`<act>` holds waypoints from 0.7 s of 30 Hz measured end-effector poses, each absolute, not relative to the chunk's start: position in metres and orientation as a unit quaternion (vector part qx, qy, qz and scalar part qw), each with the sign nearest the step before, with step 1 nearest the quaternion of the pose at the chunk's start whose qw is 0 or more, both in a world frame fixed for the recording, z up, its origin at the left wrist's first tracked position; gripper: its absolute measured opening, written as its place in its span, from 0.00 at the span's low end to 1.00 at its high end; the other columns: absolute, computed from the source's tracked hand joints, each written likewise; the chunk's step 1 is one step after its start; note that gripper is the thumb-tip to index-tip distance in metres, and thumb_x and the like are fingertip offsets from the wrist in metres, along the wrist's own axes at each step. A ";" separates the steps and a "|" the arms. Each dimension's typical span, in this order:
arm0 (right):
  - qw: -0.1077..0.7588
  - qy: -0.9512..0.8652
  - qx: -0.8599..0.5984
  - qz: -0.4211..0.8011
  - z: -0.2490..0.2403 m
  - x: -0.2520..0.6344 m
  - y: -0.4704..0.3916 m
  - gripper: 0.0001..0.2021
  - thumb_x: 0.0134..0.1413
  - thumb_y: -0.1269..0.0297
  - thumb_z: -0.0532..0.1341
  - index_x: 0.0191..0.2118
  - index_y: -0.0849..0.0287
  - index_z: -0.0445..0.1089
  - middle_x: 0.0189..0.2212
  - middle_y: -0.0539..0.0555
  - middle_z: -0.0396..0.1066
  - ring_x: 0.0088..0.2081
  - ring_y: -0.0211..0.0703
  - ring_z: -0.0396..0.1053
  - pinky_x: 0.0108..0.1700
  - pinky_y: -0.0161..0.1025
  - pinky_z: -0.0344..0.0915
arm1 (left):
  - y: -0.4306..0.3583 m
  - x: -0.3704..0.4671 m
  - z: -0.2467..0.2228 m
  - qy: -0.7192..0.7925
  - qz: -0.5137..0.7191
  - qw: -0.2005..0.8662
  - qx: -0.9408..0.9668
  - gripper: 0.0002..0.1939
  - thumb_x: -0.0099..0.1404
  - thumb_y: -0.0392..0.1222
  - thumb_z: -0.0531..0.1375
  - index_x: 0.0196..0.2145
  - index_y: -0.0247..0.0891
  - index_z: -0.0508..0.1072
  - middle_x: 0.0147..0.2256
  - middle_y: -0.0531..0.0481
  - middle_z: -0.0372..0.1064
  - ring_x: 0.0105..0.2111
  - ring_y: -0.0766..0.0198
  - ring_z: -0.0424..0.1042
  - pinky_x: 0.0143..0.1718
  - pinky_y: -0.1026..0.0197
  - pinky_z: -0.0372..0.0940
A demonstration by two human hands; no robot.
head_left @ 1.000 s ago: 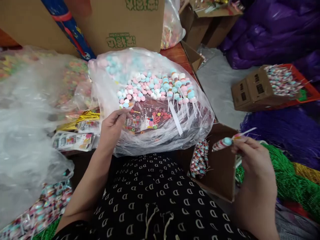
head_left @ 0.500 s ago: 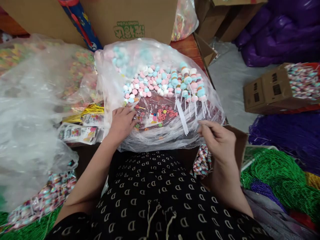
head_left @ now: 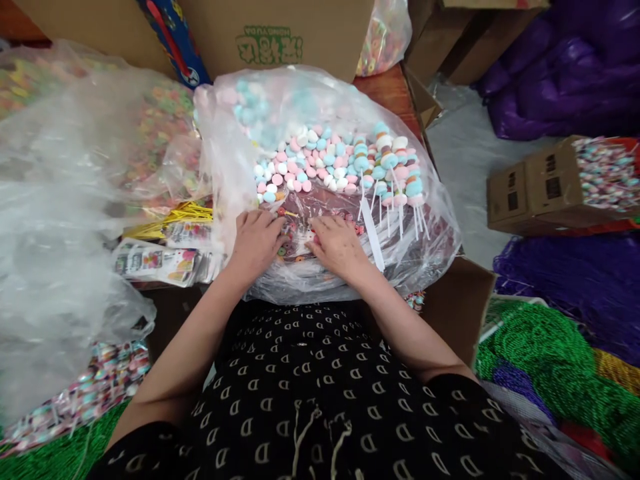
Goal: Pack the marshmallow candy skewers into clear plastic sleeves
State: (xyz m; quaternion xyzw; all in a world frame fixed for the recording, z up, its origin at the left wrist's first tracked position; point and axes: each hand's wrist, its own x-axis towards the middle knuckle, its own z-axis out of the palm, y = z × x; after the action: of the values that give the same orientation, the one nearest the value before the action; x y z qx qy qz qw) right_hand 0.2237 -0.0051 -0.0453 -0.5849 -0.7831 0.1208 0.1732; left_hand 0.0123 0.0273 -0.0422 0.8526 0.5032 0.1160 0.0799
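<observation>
My left hand [head_left: 257,241] rests at the front of a clear plastic bag [head_left: 320,288], its fingertips together beside small ring candies; what they hold, if anything, is hidden. Close by on the right, my right hand [head_left: 341,248] reaches in with bent fingers over the ring candies, and its fingertips are too blurred to show a hold. Pink, white and blue round candies [head_left: 302,175] lie in a pile behind both hands. Candy skewers [head_left: 387,160] on white sticks lie to the right, with a bundle of white sticks [head_left: 373,237] in front of them.
Printed packets [head_left: 155,262] and yellow ties [head_left: 187,217] lie left of my left hand. A large plastic bag [head_left: 55,200] fills the left side. Cardboard boxes [head_left: 320,33] stand behind. On the right are a carton of wrapped candies [head_left: 543,183] and green strings [head_left: 540,353].
My right hand has moved left from beyond the white sticks to the ring candies near my left hand. The printed piece between them is now mostly covered. The whole view has shifted slightly.
</observation>
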 end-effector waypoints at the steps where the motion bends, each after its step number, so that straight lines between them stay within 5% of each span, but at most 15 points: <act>1: 0.148 -0.785 -0.591 0.108 -0.045 0.219 -0.003 0.18 0.66 0.67 0.61 0.59 0.63 0.73 0.53 0.67 0.76 0.55 0.62 0.69 0.56 0.55 0.63 | 0.027 0.013 -0.043 0.500 0.113 0.074 0.856 0.16 0.71 0.43 0.60 0.54 0.40 0.78 0.49 0.37 0.76 0.57 0.41 0.66 0.59 0.41 0.56; 6: 0.128 -0.775 -0.604 0.136 -0.043 0.215 0.003 0.11 0.69 0.68 0.58 0.45 0.61 0.78 0.42 0.63 0.78 0.49 0.57 0.70 0.53 0.52 0.62 | 0.030 0.011 -0.044 0.512 0.140 0.082 0.844 0.14 0.70 0.43 0.61 0.51 0.41 0.80 0.45 0.38 0.76 0.53 0.42 0.69 0.56 0.43 0.58; 11: 0.356 -0.669 -0.581 0.298 -0.044 0.230 0.011 0.07 0.66 0.63 0.62 0.38 0.57 0.77 0.35 0.53 0.77 0.40 0.43 0.72 0.46 0.41 0.66 | 0.036 0.004 -0.033 0.500 0.264 0.249 0.786 0.11 0.68 0.49 0.63 0.37 0.40 0.81 0.31 0.48 0.74 0.39 0.53 0.72 0.46 0.51 0.63; 16: 0.478 -0.577 -0.550 0.368 -0.032 0.232 0.004 0.22 0.64 0.45 0.62 0.26 0.56 0.65 0.22 0.44 0.60 0.27 0.35 0.59 0.32 0.36 0.56 | 0.029 0.008 -0.014 0.465 0.364 0.435 0.680 0.14 0.68 0.49 0.61 0.27 0.40 0.70 0.24 0.55 0.66 0.27 0.64 0.64 0.30 0.61 0.60; 21: 0.499 -0.552 -0.563 0.360 -0.029 0.221 -0.005 0.32 0.64 0.32 0.55 0.21 0.54 0.51 0.19 0.44 0.50 0.24 0.33 0.50 0.29 0.36 0.52 | 0.021 0.015 -0.007 0.490 0.368 0.333 0.717 0.18 0.70 0.51 0.59 0.24 0.41 0.67 0.21 0.55 0.64 0.27 0.62 0.65 0.35 0.58 0.63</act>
State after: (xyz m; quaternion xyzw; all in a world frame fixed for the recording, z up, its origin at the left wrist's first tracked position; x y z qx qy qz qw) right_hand 0.2209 -0.0048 -0.0293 -0.5629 -0.5523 0.3596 0.4988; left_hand 0.0146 0.0214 -0.0072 0.7166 0.4896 0.3683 0.3334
